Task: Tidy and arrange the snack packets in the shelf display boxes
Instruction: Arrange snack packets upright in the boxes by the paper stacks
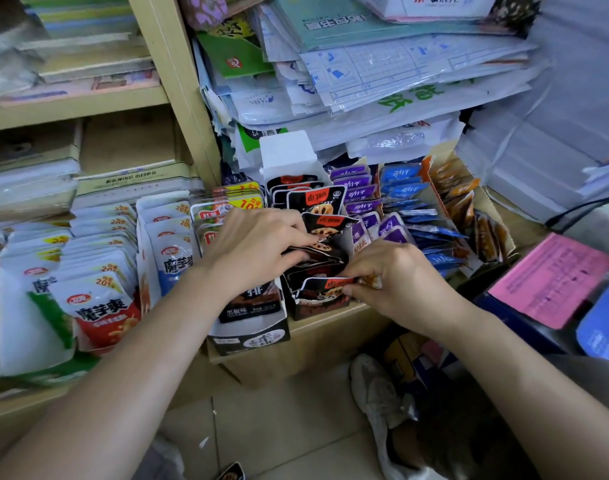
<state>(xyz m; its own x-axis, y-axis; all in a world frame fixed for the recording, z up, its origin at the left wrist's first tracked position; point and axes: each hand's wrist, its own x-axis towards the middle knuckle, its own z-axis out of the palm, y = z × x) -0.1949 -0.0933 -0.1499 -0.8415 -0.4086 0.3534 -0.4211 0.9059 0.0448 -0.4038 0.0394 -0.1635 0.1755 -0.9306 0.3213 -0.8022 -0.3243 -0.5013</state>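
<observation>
A narrow display box (322, 306) in the shelf's middle holds black-and-red snack packets (316, 200) standing in a row. My left hand (258, 244) lies over the box's middle, its fingers curled onto the packets there. My right hand (396, 275) pinches the front black packet (325, 287) at its right edge. Purple packets (356, 194), blue packets (405, 187) and orange-brown packets (464, 206) fill the boxes to the right. White packets (102, 299) stand in boxes on the left.
A black box (251, 336) of dark packets sits at the shelf's front edge under my left wrist. Stacked papers and envelopes (382, 74) overhang the boxes from behind. A pink sheet (552, 278) lies at right. A shoe (382, 407) and one dropped packet (232, 474) are on the floor.
</observation>
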